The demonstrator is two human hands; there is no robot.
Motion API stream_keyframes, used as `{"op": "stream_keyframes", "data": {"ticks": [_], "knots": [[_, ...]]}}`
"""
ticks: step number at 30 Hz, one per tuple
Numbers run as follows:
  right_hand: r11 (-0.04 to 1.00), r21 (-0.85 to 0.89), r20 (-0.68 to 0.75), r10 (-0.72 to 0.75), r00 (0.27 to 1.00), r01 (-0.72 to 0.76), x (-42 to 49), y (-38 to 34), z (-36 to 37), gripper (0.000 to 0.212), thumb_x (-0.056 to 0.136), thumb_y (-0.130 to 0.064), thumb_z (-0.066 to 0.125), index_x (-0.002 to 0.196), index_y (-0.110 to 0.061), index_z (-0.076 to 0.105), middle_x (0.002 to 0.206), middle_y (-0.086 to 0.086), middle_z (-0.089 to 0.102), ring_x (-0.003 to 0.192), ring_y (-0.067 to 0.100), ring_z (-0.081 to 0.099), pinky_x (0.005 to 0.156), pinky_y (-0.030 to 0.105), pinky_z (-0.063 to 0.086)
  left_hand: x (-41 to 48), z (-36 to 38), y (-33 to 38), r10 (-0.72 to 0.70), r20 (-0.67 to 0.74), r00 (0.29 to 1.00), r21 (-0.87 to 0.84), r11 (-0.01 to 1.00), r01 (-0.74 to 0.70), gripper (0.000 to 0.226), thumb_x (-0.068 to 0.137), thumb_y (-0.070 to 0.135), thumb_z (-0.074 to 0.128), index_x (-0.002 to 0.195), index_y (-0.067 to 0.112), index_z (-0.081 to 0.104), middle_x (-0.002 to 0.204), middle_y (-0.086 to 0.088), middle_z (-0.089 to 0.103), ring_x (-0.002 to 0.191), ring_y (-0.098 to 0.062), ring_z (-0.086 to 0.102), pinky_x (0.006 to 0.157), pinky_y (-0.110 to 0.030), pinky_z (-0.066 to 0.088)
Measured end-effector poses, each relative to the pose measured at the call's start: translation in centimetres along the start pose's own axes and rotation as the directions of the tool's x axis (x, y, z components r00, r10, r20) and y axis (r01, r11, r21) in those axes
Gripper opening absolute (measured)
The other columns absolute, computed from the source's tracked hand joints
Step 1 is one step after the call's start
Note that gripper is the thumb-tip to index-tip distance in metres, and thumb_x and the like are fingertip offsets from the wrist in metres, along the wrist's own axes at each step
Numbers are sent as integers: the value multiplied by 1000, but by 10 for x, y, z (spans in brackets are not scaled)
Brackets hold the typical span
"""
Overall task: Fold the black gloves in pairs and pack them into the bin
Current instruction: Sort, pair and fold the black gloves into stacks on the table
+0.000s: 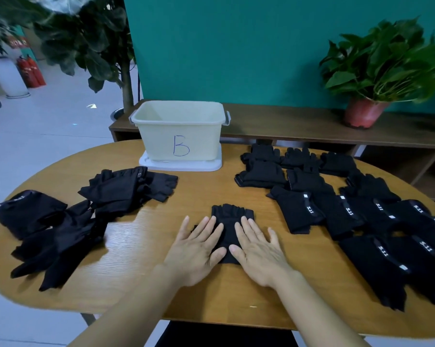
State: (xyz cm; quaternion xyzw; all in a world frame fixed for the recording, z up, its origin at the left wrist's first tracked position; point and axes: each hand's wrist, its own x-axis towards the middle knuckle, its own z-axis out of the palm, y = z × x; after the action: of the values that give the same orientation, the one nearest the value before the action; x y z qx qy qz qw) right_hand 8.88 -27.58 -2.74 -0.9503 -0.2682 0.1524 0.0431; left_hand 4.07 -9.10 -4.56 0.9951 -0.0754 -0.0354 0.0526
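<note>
Head: glove pair (232, 216) lengthwise toward bin (158, 139)

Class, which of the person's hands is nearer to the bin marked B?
Left. The left hand lies almost straight in front of the bin; the right hand lies farther to its right.

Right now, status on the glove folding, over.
Left hand and right hand open, flat on the centre gloves. Bin behind them, no gloves showing inside. Nothing between them and bin.
</note>
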Motion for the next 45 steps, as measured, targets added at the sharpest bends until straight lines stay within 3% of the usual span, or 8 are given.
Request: {"op": "stream_keyframes", "data": {"ticks": [5,13,19,24,27,32,39,45], "knots": [[994,104,-100,-29,995,40,1,1,-21,58,106,-47,13,158,-21,10,166,-5,-1,150,6,-9,120,42,-8,-18,-13,-17,-53,-78,996,-49,998,49,77,84,70,-17,152,32,-18,162,11,-19,143,-3,-31,115,-40,-27],[982,75,-298,-142,944,171,21,-44,-52,44,108,-38,26,146,-23,42,159,-4,31,150,9,9,117,38,2,-54,-47,-73,-181,-206,962,2,983,185,85,77,72,-26,151,31,-18,159,12,-23,143,-6,-33,111,-36,-32],[958,38,-350,-253,902,284,49,-99,-60,37,107,-34,34,137,-22,52,149,-7,46,147,12,16,116,40,5,-89,-58,-119,-272,-285,919,-85,962,258,73,89,66,-11,154,33,-7,162,14,-14,143,3,-27,116,-34,-26],[930,-59,-371,-358,857,363,80,-142,-67,35,106,-33,38,138,-25,51,143,-10,51,145,15,17,114,39,8,-103,-67,-163,-334,-342,878,-48,940,339,78,89,68,-18,156,31,-2,162,11,-11,146,-1,-23,116,-32,-27],[893,-146,-386,-447,807,425,106,-166,-61,30,100,-27,52,129,-23,58,129,-8,60,142,20,27,108,41,15,-103,-72,-189,-365,-336,868,-29,925,379,81,86,64,-17,157,29,-2,161,12,-13,145,-1,-24,113,-30,-30],[811,-340,-349,-579,737,476,144,-202,-42,38,61,-22,83,96,-22,70,102,-3,68,118,28,58,87,47,49,-91,-62,-221,-364,-319,875,-24,926,376,90,84,68,-26,158,27,2,161,11,-8,147,-4,-21,114,-32,-29],[788,-428,-397,-604,691,442,169,-210,-25,14,70,-23,79,67,-24,65,81,-9,63,112,25,59,88,40,30,-75,-43,-234,-332,-323,886,-26,939,342,84,95,65,-14,157,21,22,163,5,13,151,-12,-2,118,-40,-15],[842,-232,-573,-523,631,487,170,-206,-38,13,81,-25,60,74,-26,70,78,-15,67,107,22,61,86,36,27,-69,-55,-228,-292,-373,881,-41,953,299,79,94,70,12,157,23,22,161,7,6,151,-8,-5,118,-37,-22]]}}
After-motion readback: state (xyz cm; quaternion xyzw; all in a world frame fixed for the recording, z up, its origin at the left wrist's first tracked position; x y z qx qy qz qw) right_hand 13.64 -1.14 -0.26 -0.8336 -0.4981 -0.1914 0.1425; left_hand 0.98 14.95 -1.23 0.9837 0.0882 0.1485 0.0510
